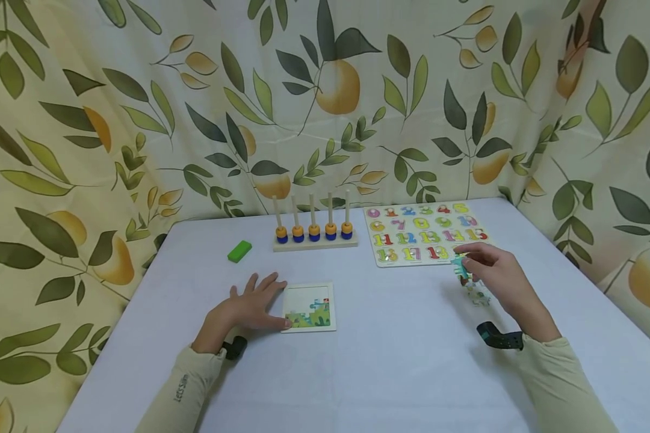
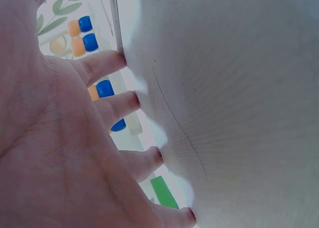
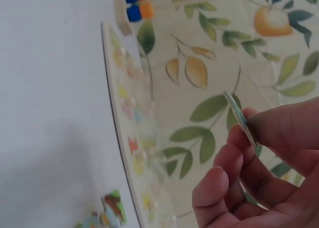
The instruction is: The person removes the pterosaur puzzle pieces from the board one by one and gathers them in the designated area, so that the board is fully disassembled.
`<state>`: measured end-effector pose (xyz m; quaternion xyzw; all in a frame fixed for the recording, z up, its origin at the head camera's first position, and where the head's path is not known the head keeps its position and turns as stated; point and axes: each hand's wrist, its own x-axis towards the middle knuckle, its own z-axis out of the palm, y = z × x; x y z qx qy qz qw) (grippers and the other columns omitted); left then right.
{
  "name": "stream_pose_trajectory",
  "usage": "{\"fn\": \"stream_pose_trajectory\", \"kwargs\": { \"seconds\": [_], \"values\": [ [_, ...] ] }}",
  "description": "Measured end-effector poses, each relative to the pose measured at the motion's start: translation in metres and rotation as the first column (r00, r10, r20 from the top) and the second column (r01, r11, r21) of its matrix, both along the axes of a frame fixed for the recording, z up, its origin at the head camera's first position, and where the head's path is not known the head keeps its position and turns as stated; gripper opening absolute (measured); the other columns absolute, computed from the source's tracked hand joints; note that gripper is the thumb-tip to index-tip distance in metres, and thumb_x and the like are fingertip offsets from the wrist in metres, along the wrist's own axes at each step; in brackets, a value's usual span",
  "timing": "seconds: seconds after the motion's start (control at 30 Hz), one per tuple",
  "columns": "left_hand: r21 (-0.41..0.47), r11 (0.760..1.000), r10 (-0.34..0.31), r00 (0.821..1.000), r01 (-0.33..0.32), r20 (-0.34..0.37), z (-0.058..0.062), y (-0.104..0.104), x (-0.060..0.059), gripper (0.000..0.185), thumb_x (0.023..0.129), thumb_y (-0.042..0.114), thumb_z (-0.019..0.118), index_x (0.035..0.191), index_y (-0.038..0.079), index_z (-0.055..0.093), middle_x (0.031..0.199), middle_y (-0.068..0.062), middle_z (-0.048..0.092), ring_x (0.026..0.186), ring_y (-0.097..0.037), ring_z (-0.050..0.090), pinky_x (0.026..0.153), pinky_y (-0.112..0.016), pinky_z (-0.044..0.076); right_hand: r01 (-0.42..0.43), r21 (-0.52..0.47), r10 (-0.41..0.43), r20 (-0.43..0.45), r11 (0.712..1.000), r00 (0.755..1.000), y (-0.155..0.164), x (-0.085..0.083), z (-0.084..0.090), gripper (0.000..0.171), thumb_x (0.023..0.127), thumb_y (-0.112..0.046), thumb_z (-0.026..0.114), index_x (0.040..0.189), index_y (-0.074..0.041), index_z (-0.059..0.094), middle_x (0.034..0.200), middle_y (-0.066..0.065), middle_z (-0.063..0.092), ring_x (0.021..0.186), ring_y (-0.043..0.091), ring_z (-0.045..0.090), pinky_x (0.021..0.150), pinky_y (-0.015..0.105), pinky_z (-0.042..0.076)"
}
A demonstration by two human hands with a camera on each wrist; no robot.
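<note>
My right hand (image 1: 495,279) pinches a thin jigsaw piece (image 3: 240,118) between thumb and fingertips, above the table's right side. Below it, more jigsaw pieces (image 1: 478,294) lie on the cloth; a brown and green one (image 3: 114,208) shows in the right wrist view. On the left, my left hand (image 1: 251,304) rests with spread fingers beside a white-framed puzzle tray (image 1: 334,307), thumb touching its lower left corner. Joined green and blue pieces (image 1: 309,317) fill the lower part of the tray; its upper part shows bare white. In the left wrist view, the fingertips touch the white tablecloth (image 2: 239,113).
A peg counter (image 1: 315,243) with orange and blue beads stands at the back middle. To its right lies a number puzzle board (image 1: 381,263), near the right hand. A green block (image 1: 239,251) sits at the back left. Behind the table hangs a leaf-patterned curtain (image 1: 336,138).
</note>
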<state>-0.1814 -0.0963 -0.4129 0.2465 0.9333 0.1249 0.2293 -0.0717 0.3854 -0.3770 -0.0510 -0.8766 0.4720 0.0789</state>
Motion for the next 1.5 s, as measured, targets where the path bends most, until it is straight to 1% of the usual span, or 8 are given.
{"fn": "stream_pose_trajectory", "kwargs": {
  "seconds": [0.2,0.47,0.53,0.83,1.03,1.13,1.33,1.5],
  "values": [
    [-0.002,1.0,-0.004,1.0,0.004,0.002,-0.002,0.001,-0.003,0.101,0.092,0.062,0.075,0.17,0.016,0.031,0.179,-0.01,0.011,0.161,-0.05,-0.002,0.114,-0.084,0.001,0.043,0.003,-0.043,0.007,0.999,0.999,0.023,0.009,-0.007,0.042,0.113,-0.021,0.056,0.146,0.006,0.057,0.118,0.005,0.062,0.092,0.015,0.059,0.074,0.025,0.054],
    [-0.011,1.0,-0.002,1.0,0.002,0.004,-0.003,0.0,-0.004,0.101,0.092,0.063,0.074,0.17,0.017,0.03,0.179,-0.009,0.01,0.161,-0.05,-0.002,0.115,-0.084,0.001,0.095,0.01,-0.096,0.08,0.995,0.992,0.044,0.016,-0.01,0.045,0.112,-0.03,0.059,0.14,0.005,0.058,0.104,-0.015,0.068,0.095,0.019,0.058,0.074,0.026,0.051],
    [-0.01,1.0,0.0,1.0,0.0,0.002,-0.003,0.0,-0.004,0.101,0.092,0.063,0.074,0.17,0.017,0.03,0.179,-0.009,0.01,0.161,-0.05,-0.002,0.115,-0.084,0.002,0.1,0.01,-0.1,0.09,0.995,0.991,0.048,0.017,-0.011,0.045,0.112,-0.03,0.06,0.138,0.006,0.059,0.101,-0.016,0.069,0.093,0.019,0.058,0.073,0.027,0.05],
    [-0.019,1.0,0.003,1.0,-0.003,-0.001,-0.005,-0.001,-0.003,0.101,0.092,0.063,0.075,0.17,0.017,0.03,0.179,-0.01,0.01,0.161,-0.051,-0.001,0.114,-0.085,0.003,0.095,0.066,-0.103,0.136,0.993,0.985,0.064,0.022,-0.017,0.044,0.112,-0.026,0.059,0.138,0.009,0.059,0.108,0.0,0.067,0.087,0.018,0.058,0.068,0.03,0.049],
    [0.006,1.0,0.002,1.0,-0.002,0.008,-0.001,0.001,-0.001,0.101,0.091,0.062,0.076,0.17,0.017,0.031,0.179,-0.01,0.011,0.161,-0.05,-0.002,0.114,-0.084,0.001,0.099,0.176,-0.125,0.139,0.979,0.982,0.075,0.029,-0.02,0.037,0.111,-0.02,0.059,0.132,0.01,0.063,0.119,0.019,0.068,0.088,0.015,0.058,0.069,0.026,0.052],
    [0.003,1.0,0.005,1.0,-0.005,0.006,-0.001,0.002,0.0,0.101,0.091,0.062,0.076,0.17,0.017,0.031,0.179,-0.01,0.011,0.161,-0.05,-0.002,0.114,-0.084,0.001,0.088,0.209,-0.121,0.153,0.974,0.981,0.079,0.03,-0.021,0.034,0.11,-0.014,0.059,0.131,0.012,0.063,0.122,0.026,0.066,0.092,0.019,0.057,0.068,0.026,0.051],
    [-0.008,1.0,0.008,1.0,-0.008,0.002,-0.002,0.001,0.0,0.101,0.091,0.062,0.076,0.17,0.016,0.031,0.179,-0.01,0.011,0.161,-0.05,-0.002,0.115,-0.084,0.001,0.07,0.237,-0.116,0.186,0.969,0.976,0.081,0.029,-0.023,0.032,0.108,-0.011,0.06,0.129,0.013,0.064,0.115,0.025,0.068,0.095,0.03,0.058,0.066,0.028,0.049],
    [-0.011,1.0,0.008,1.0,-0.008,-0.001,-0.001,0.001,-0.001,0.1,0.092,0.062,0.075,0.17,0.017,0.031,0.179,-0.01,0.01,0.161,-0.049,-0.003,0.115,-0.084,0.001,0.034,0.273,-0.09,0.195,0.961,0.977,0.082,0.027,-0.025,0.028,0.105,-0.008,0.064,0.123,0.012,0.066,0.106,0.02,0.07,0.094,0.032,0.057,0.067,0.03,0.049]
  ]
}}
